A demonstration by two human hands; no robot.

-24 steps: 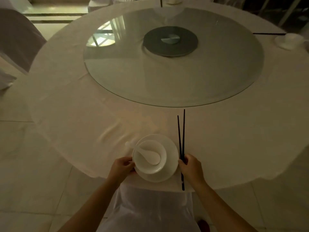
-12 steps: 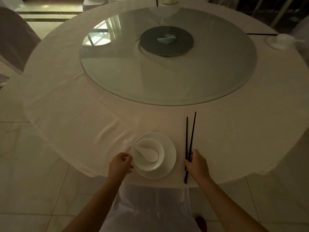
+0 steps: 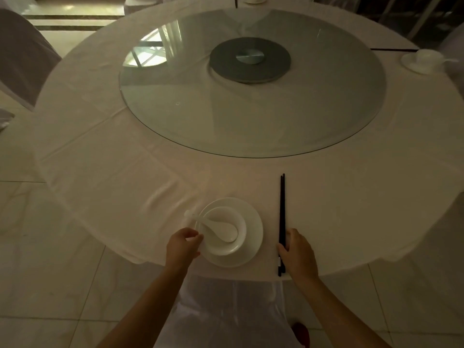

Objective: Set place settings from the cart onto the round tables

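head view: a round table (image 3: 105, 136) under a pale tablecloth fills most of the frame, with a glass lazy susan (image 3: 251, 116) on a dark round base (image 3: 249, 60) at its centre. at the near edge sits the place setting — a white plate (image 3: 252, 244) with a white bowl (image 3: 223, 228) on it, and a white soup spoon (image 3: 221, 231) lying in the bowl, its handle sticking out over the left rim. the left hand (image 3: 183, 244) is at the plate's left edge, fingers curled in and touching the rim of the bowl and plate; whether it really grips either one i cannot tell. just right of the plate lie black chopsticks (image 3: 281, 212), side by side, tips pointing toward the lazy susan, butt ends near the table edge. the right hand (image 3: 297, 252) rests on their near part, fingers bent against them from the right — pinching or only pressing, i cannot tell. far right, another white cup on a saucer (image 3: 424, 61) stands near the rim, dark chopsticks (image 3: 394, 49) beside it. a covered chair (image 3: 22, 56) stands at the left.
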